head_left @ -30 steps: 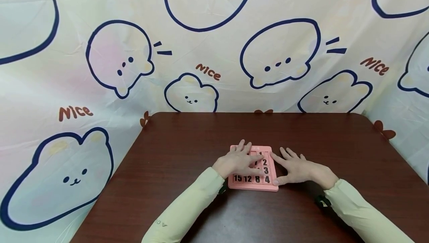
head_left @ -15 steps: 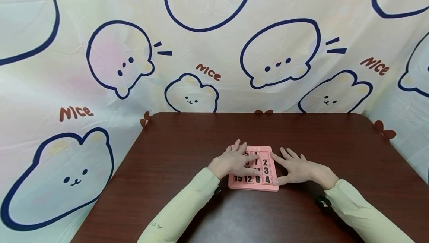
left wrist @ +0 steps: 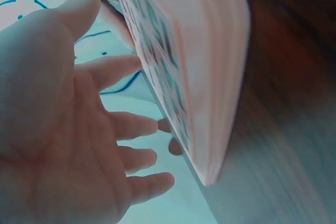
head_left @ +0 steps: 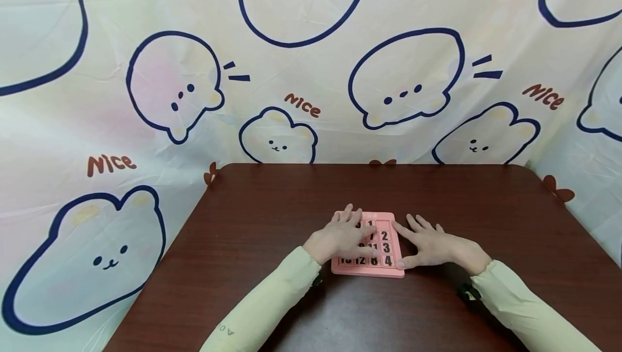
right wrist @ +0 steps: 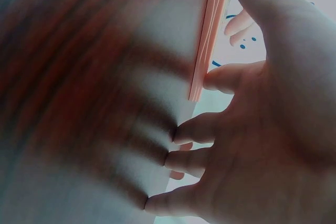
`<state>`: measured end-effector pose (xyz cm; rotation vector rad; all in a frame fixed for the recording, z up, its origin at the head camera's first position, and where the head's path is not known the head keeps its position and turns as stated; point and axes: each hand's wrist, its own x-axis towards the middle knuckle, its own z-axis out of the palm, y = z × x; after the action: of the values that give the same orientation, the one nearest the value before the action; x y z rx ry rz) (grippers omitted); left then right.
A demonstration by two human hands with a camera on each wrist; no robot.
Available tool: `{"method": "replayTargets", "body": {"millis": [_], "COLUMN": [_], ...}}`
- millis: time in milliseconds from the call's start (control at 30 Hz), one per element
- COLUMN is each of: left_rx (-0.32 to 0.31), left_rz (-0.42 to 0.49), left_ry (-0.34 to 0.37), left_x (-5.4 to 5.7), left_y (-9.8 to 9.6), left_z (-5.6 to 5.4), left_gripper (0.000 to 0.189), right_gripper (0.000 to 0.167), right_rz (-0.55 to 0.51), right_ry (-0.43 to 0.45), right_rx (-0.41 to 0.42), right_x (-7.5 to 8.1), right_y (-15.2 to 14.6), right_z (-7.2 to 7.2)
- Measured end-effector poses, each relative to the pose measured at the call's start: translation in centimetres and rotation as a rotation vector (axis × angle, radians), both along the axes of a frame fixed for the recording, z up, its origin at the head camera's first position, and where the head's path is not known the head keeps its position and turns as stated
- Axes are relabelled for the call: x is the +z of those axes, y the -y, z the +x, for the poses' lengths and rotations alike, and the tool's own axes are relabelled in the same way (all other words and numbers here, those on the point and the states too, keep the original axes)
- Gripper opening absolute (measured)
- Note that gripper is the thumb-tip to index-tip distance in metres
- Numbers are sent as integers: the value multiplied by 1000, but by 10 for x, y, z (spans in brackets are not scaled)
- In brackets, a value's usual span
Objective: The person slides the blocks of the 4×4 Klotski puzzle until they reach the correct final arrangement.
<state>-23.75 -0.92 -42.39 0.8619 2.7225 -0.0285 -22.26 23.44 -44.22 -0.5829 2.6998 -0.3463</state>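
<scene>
A pink sliding number puzzle lies flat on the dark brown table, its tiles carrying black numbers. Over its left half my left hand is spread, fingers extended, covering several tiles. The left wrist view shows the left hand palm-side, with the index fingertip right at the face of the puzzle. My right hand rests at the puzzle's right edge, index finger and thumb against the frame. In the right wrist view the other fingertips of the right hand stand on the tabletop beside the puzzle.
The brown table extends around the puzzle on all sides. Behind and beside it hangs a pale cloth printed with cartoon bears. Both forearms, in pale green sleeves, reach in from the near side.
My left hand has shifted slightly left over the tiles, then a little back right and nearer. The right hand and the puzzle frame have stayed in place.
</scene>
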Motion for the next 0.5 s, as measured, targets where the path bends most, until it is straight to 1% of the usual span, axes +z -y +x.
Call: {"method": "replayTargets", "body": {"millis": [133,233,333,500], "left_rx": [-53,-78,-90,-84], "left_rz": [-7,-18,-44,-77], "left_ry": [-2,-13,-26,-18], "left_x": [1,2,0,-4], "left_y": [-3,-5,-7,-8], "left_z": [7,10,13,14], "left_gripper": [67,66,66,67], "right_gripper": [106,105,105,105], "right_rz": [-2,0,3,3], "right_ry": [-6,-13,-11,-12], "right_rx": [8,12,8,6], "right_x": [1,1,1,0], "right_y": [0,1,1,1], "right_z": [0,0,1,2]}}
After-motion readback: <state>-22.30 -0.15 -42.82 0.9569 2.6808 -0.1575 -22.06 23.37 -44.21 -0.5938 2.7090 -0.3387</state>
